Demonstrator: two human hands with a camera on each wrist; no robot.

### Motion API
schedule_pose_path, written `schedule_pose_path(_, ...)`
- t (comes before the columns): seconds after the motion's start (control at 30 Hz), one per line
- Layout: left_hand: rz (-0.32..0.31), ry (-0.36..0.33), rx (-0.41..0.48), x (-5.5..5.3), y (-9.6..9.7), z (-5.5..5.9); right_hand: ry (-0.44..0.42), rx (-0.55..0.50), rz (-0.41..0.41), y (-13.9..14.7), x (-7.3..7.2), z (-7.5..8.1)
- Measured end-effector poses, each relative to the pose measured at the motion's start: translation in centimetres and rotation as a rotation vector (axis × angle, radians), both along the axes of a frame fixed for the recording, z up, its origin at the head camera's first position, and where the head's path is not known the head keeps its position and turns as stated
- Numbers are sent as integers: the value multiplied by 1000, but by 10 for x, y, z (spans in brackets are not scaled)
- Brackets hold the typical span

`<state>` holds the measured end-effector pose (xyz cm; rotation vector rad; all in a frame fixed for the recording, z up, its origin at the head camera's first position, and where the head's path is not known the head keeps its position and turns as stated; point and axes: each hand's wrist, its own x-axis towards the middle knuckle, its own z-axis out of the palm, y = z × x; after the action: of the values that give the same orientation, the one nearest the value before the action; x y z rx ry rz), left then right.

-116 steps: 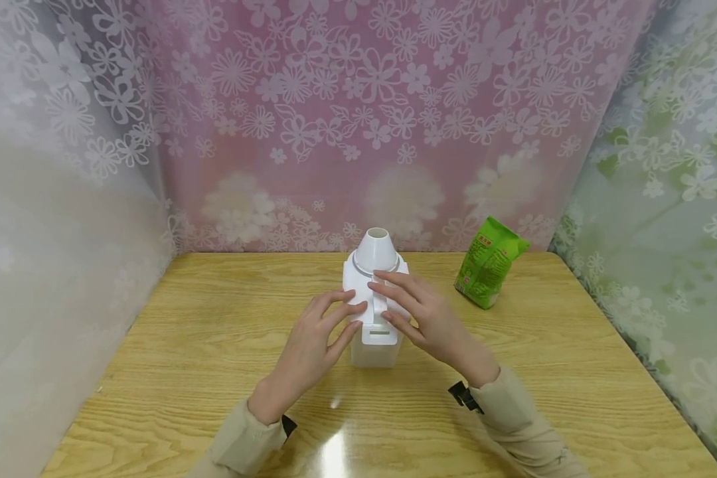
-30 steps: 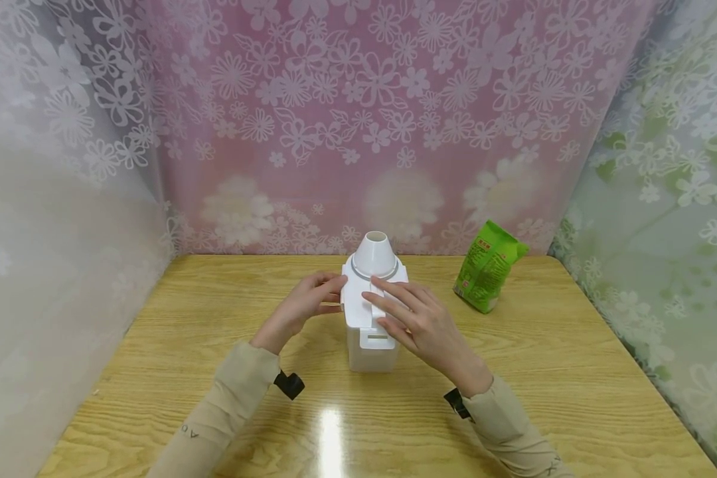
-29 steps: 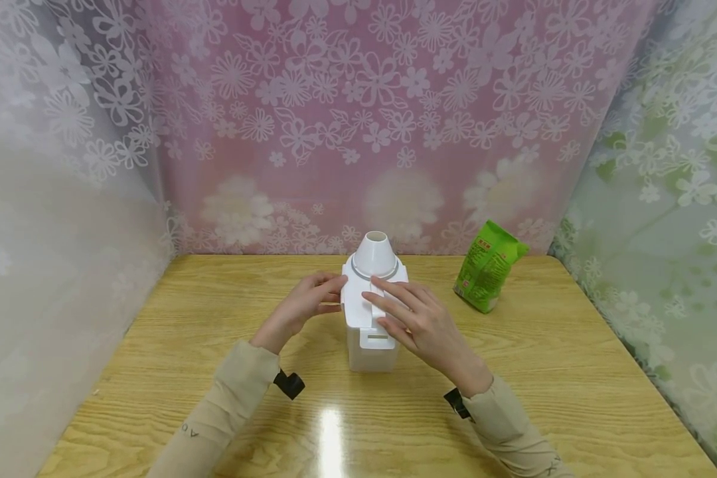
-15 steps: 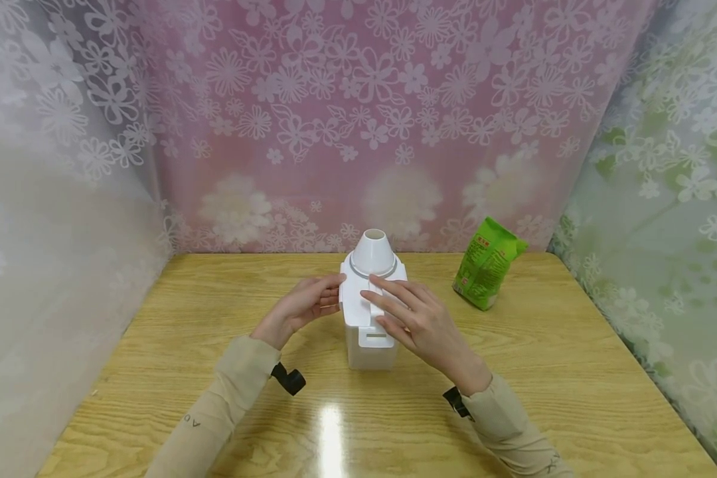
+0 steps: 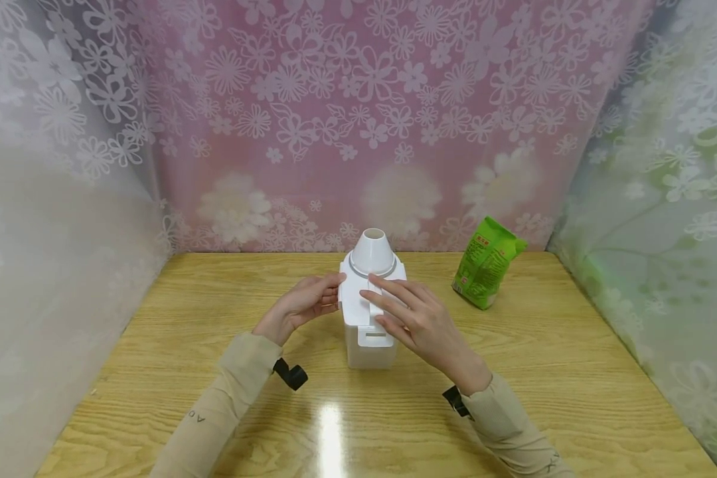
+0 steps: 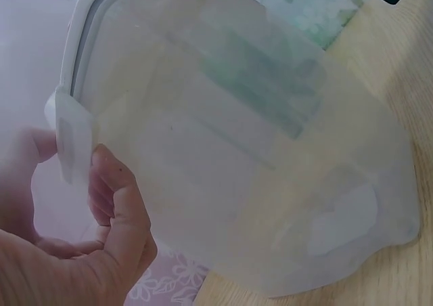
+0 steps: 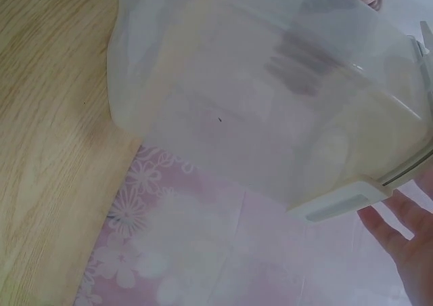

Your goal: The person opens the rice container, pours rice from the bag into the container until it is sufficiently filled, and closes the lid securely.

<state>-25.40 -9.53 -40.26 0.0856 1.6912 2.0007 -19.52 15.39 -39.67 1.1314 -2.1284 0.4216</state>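
Translucent container (image 5: 370,357) stands upright on the bench (image 5: 191,332), squarely in front of the person, presumably so both hands reach it evenly; white lid (image 5: 354,292) sits on top, its conical spout (image 5: 373,255) toward the back, which leaves the near part free for fingers; left hand (image 5: 305,302) is at the lid's left edge, thumb and index closed in a pinch on the side latch (image 6: 73,140), thumb on one face, index on the other, a hold that looks suited to working a small tab; whether that latch is clipped, cannot tell; right hand (image 5: 421,317) is spread with fingers fairly straight, fingertips resting on the lid around its raised strip, gripping nothing, likely to steady the container against the left hand's push; lower fingers come near the opposite latch (image 7: 342,201), contact unclear; front latch (image 5: 375,342) hangs down the near wall, no hand on it; green bag (image 5: 486,265) stands tilted near the back right, well apart from the container, seemingly parked out of the way.
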Motion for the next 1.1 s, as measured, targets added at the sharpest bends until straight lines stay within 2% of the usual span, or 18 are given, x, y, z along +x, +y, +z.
schedule_pose_path(0.73,-13,-1,10,-6,3,-2,5,-8,8,3,-5,-2)
schedule_pose_path(0.83,30,-25,26,-6,3,-1,6,-7,7,3,-5,-2)
schedule_pose_path(0.97,84,-21,9,-5,3,1,5,-2,1,2,-5,-2)
schedule_pose_path(1.1,53,7,-15,-4,-1,2,13,-10,3,1,-6,-3)
